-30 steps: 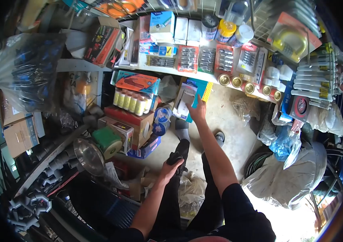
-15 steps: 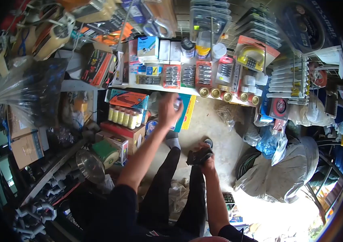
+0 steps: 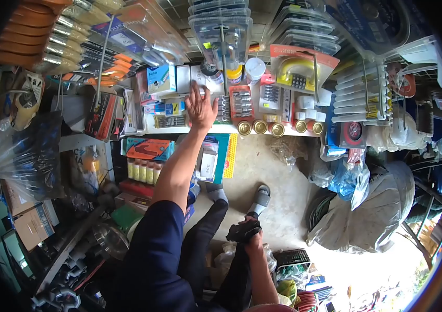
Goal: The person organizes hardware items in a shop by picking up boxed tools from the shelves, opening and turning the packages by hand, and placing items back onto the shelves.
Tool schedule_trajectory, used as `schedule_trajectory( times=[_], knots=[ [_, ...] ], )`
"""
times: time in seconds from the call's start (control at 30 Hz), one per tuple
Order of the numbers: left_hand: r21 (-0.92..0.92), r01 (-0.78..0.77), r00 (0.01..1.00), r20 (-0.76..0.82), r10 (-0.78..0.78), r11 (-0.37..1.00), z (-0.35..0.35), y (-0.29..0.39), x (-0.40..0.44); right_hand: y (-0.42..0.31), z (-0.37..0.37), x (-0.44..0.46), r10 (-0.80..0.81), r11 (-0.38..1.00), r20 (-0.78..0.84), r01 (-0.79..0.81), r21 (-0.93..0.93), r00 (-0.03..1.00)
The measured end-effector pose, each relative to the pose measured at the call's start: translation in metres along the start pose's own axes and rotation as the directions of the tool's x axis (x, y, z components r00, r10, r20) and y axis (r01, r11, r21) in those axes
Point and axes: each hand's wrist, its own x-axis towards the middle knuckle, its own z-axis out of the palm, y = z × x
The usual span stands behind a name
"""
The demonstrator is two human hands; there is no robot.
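Observation:
My left hand [image 3: 200, 107] is stretched over the shelf with its fingers apart and nothing visibly held. Its fingertips are just in front of white boxes [image 3: 183, 79]; whether they touch one I cannot tell. Under the palm are carded packs of bits, partly covered. Low by my left leg, my right hand [image 3: 254, 239] is closed around a crumpled black item [image 3: 242, 231], its exact kind unclear. Below the shelf, a white box marked 304 [image 3: 209, 160] lies on a green and yellow flat pack [image 3: 226, 156].
The white shelf [image 3: 179, 129] holds several gold-topped cans [image 3: 278, 129] along its front edge. Blister packs [image 3: 221, 34] hang above on hooks. Boxes and small bottles [image 3: 143, 170] stand lower left. A plastic-covered bundle [image 3: 351, 218] sits at right.
My left hand has risen from below the shelf to its top, fingers spreading. The white 304 box below now shows. The view has shifted; my right hand still holds the black item.

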Motion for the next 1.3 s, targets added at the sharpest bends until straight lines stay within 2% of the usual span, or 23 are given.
schedule_trajectory(
  times=[0.13, 0.17, 0.2, 0.27, 0.3, 0.33, 0.43, 0.47, 0.57, 0.67, 0.73, 0.8, 0.87, 0.93, 1.0, 1.03, 1.07, 1.1, 1.13, 1.2, 1.23, 1.27, 1.3],
  knots=[
    [0.004, 0.099, 0.994, -0.040, -0.099, 0.995, 0.008, 0.013, 0.011, -0.012, 0.018, -0.001, -0.104, 0.995, 0.106, 0.104, 0.005, 0.989],
    [0.006, 0.114, 0.987, -0.118, -0.112, 0.994, 0.007, 0.016, 0.008, -0.020, 0.028, -0.001, -0.024, 1.000, 0.048, 0.023, 0.013, 0.999],
    [0.015, 0.123, 0.985, -0.122, -0.120, 0.992, 0.010, 0.009, 0.007, -0.020, 0.025, -0.001, -0.015, 1.000, 0.058, 0.015, 0.008, 0.998],
    [-0.264, 0.208, 0.960, -0.129, -0.248, 0.942, 0.017, -0.003, 0.010, -0.019, 0.019, 0.005, 0.033, 0.999, -0.008, -0.033, -0.005, 0.999],
    [-0.306, 0.290, 0.934, -0.118, -0.338, 0.907, 0.016, -0.003, 0.014, -0.022, 0.021, 0.004, 0.026, 1.000, 0.029, -0.026, 0.002, 0.999],
    [-0.308, 0.296, 0.931, -0.119, -0.345, 0.904, 0.015, -0.003, 0.017, -0.023, 0.019, 0.004, 0.027, 1.000, 0.031, -0.027, -0.006, 0.999],
    [-0.123, 0.315, 0.933, -0.141, -0.331, 0.941, 0.015, 0.001, 0.030, -0.029, 0.019, 0.006, 0.013, 0.999, 0.063, -0.015, 0.037, 0.998],
    [-0.158, 0.366, 0.923, -0.063, -0.379, 0.917, 0.012, 0.005, 0.034, -0.034, 0.021, 0.002, 0.021, 1.000, 0.022, -0.021, 0.019, 1.000],
    [-0.089, 0.500, 0.863, 0.132, -0.487, 0.861, -0.001, 0.012, 0.052, -0.043, 0.021, -0.006, 0.036, 0.999, -0.041, -0.036, -0.003, 0.999],
    [-0.069, 0.588, 0.794, 0.239, -0.559, 0.806, -0.013, 0.004, 0.063, -0.049, 0.021, -0.013, 0.035, 0.999, -0.043, -0.035, 0.008, 0.998],
    [-0.066, 0.606, 0.783, 0.226, -0.580, 0.793, -0.018, -0.004, 0.055, -0.055, 0.019, -0.014, 0.030, 0.999, -0.022, -0.029, 0.019, 0.999],
    [-0.300, 0.600, 0.800, 0.255, -0.543, 0.742, -0.013, -0.019, 0.039, -0.060, 0.015, -0.015, 0.005, 0.999, 0.008, -0.004, -0.051, 1.000],
    [-0.357, 0.602, 0.799, 0.272, -0.537, 0.715, -0.026, -0.028, 0.024, -0.075, 0.020, -0.018, -0.019, 0.998, 0.085, 0.024, -0.062, 0.996],
    [-0.516, 0.738, 0.672, 0.504, -0.543, 0.435, -0.033, -0.037, 0.007, -0.092, 0.029, -0.018, -0.043, 0.996, 0.166, 0.054, -0.067, 0.985],
    [-0.656, 0.746, 0.502, 0.669, -0.547, -0.117, -0.107, -0.003, -0.008, -0.112, 0.038, -0.020, -0.055, 0.990, 0.255, 0.086, -0.113, 0.965],
    [-0.617, 0.764, 0.454, 0.723, -0.520, -0.190, -0.111, -0.005, -0.021, -0.116, 0.041, -0.020, -0.125, 0.980, 0.318, 0.167, -0.108, 0.940],
    [-0.649, 0.675, 0.489, 0.750, -0.446, -0.350, -0.116, -0.002, -0.040, -0.123, 0.044, -0.019, -0.125, 0.976, 0.301, 0.171, -0.132, 0.946],
    [-0.662, 0.649, 0.496, 0.742, -0.450, -0.375, -0.135, 0.009, -0.058, -0.136, 0.054, -0.023, -0.113, 0.970, 0.357, 0.181, -0.162, 0.927],
    [-0.670, 0.626, 0.502, 0.738, -0.452, -0.399, -0.161, 0.024, -0.076, -0.145, 0.055, -0.021, -0.121, 0.933, 0.383, 0.237, -0.273, 0.916],
    [-0.684, 0.653, 0.606, 0.730, -0.316, -0.326, -0.243, 0.060, -0.112, -0.178, 0.077, -0.026, -0.137, 0.788, 0.428, 0.360, -0.500, 0.893],
    [-0.730, 0.643, 0.654, 0.681, -0.329, -0.231, -0.257, 0.072, -0.141, -0.188, 0.092, -0.037, -0.167, 0.808, 0.518, 0.418, -0.415, 0.839],
    [-0.807, 0.588, 0.784, 0.555, -0.279, 0.049, -0.286, 0.085, -0.165, -0.206, 0.120, -0.055, -0.117, 0.803, 0.452, 0.352, -0.481, 0.884],
    [-0.776, 0.625, 0.775, 0.606, -0.177, 0.079, -0.339, 0.104, -0.173, -0.222, 0.138, -0.073, -0.117, 0.752, 0.463, 0.383, -0.536, 0.879]
  ],
)
